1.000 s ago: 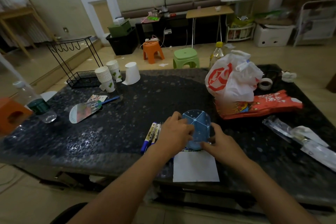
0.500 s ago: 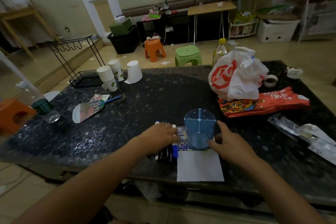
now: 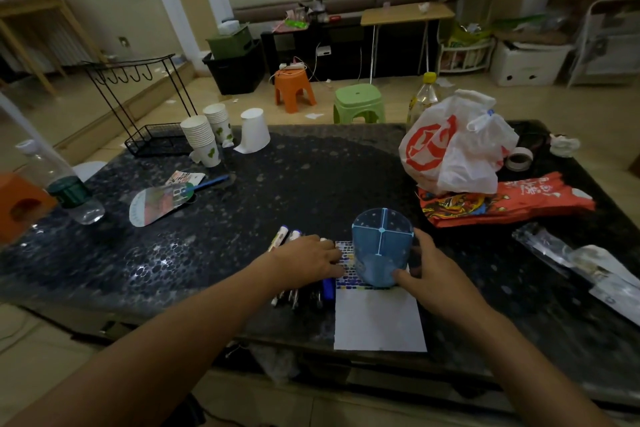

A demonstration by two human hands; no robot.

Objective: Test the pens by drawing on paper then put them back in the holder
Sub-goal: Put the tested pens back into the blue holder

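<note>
Bare forearms, no sleeves visible.

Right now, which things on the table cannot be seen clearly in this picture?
Head view only:
- Pens: the left hand covers their middles, so their count is unclear.
- Paper: its far end lies under the blue holder, hiding part of the colored pattern.
- Right hand: its grip on the holder's far side is hidden.
- Clear packet: cut off by the right edge.

— What's on the counter (image 3: pixel 311 184)?
— A blue holder (image 3: pixel 381 253) stands on the patterned end of a white paper (image 3: pixel 379 322). The right hand (image 3: pixel 436 274) curls round its side.
— And the left hand (image 3: pixel 304 262)?
— Flat over a row of pens (image 3: pixel 298 291) just beside the paper, fingers (image 3: pixel 329 256) straight.
</note>
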